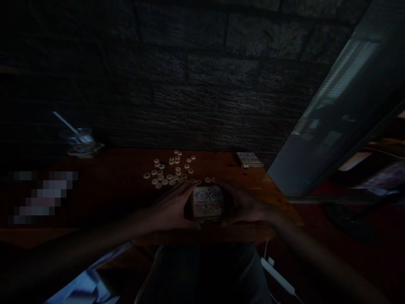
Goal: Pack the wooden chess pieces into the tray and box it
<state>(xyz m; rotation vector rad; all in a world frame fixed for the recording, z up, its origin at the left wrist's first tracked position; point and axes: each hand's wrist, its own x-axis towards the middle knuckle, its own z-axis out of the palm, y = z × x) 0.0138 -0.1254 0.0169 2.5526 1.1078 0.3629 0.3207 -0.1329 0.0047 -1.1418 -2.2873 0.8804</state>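
Note:
A small Chinese chess box point(208, 203) with printed characters on its face is held near the front edge of the wooden table. My left hand point(177, 207) wraps its left side, and my right hand point(242, 204) grips the right side; both are closed on it. In the dim light the fingertips are hard to make out. Just beyond the box and to its left, several round chess pieces point(172, 182) lie scattered on the tabletop, some with markings facing up.
A second flat printed box point(249, 159) lies at the table's back right. On the left stands a clear cup point(80, 139) with a straw. A dark brick wall point(202, 84) rises behind the table point(218, 162). A white power strip point(278, 275) hangs or lies below, at right.

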